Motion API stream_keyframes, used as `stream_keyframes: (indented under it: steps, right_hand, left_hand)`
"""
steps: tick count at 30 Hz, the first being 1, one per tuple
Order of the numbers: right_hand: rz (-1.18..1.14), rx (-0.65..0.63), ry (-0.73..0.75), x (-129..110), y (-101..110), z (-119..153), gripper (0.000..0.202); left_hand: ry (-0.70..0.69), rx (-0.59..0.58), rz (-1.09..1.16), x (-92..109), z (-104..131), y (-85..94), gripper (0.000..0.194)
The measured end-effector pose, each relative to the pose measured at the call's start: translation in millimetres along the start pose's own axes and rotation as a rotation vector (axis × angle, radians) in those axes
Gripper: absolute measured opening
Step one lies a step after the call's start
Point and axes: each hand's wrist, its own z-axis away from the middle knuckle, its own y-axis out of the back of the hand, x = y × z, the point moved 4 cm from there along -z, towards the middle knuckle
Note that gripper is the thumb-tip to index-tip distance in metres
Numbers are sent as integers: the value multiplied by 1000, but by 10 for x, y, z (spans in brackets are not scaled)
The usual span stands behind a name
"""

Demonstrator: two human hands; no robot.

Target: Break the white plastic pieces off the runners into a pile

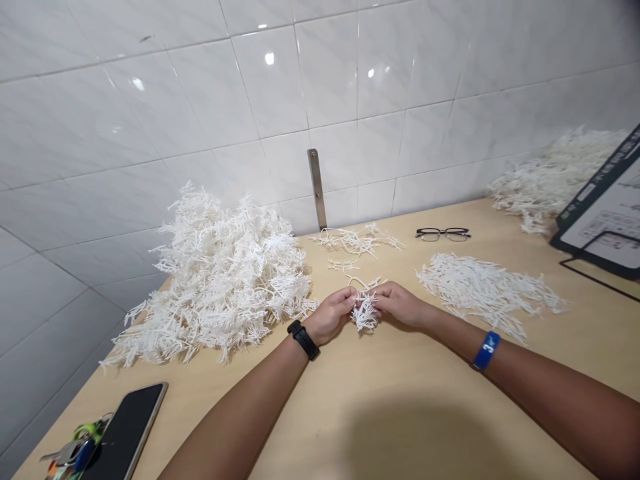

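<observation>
My left hand (331,316) and my right hand (401,304) meet over the middle of the table, both with fingers closed. Between them is a white branched plastic sprig (365,313), its many thin tips fanning toward me. Both hands pinch it near its far end; the exact grip is partly hidden by the fingers. A tall heap of similar white sprigs (225,273) lies left of my left hand. To the right of my right hand is a flat pile of small white pieces (490,290). Bare white stems (357,241) lie just beyond my hands.
The wooden table (320,413) meets a tiled wall (200,87) with a metal bracket (317,187). Eyeglasses (443,235) lie at the back. Another white heap (555,173) and a dark-framed board (610,213) are far right. A phone (127,427) and keys (70,453) lie front left.
</observation>
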Motion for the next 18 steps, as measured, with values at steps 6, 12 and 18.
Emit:
stream_keyframes:
  steps: [6,12,18]
  right_hand:
    - [548,234,167,-197,-1,6,26]
    - [872,414,256,-324,-7,5,25]
    - [787,809,77,-458,873,197,29]
  left_hand:
    - [-56,44,-20,-44,-53,22,44]
    - [-67,66,5,-52,-70,21,43]
    - [-62,90,18,-36,-13,23,41]
